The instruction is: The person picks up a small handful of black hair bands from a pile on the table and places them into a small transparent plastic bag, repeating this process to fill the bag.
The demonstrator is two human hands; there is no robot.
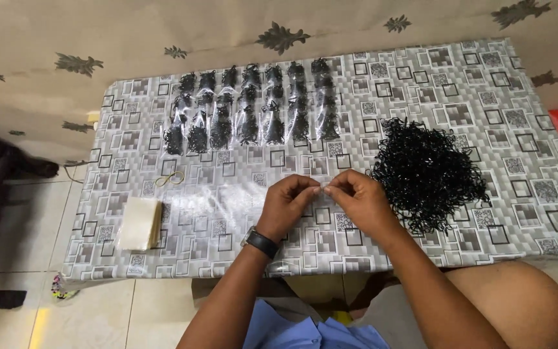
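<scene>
Head view looks down on a big table [460,71] with a shiny grey cover full of little squares. On the right side of the table sits a big fluffy heap of thin black bands [429,173]. At the far side, left of the middle, lie rows of small clear bags [250,110], each with some black bands inside. They lie side by side in neat lines. Near the left edge sits a stack of empty clear bags [140,223], pale and flat. Just beyond that stack lies a tan rubber band [170,179], all by itself.

Two hands meet over the middle of the table, close to the near edge. The left hand [287,205] wears a dark watch [260,242] on the wrist. The right hand [360,201] is just beside the black heap. The fingertips of both hands are pressed together and pinch something tiny and see-through between them. It is too small to tell what it is.
</scene>
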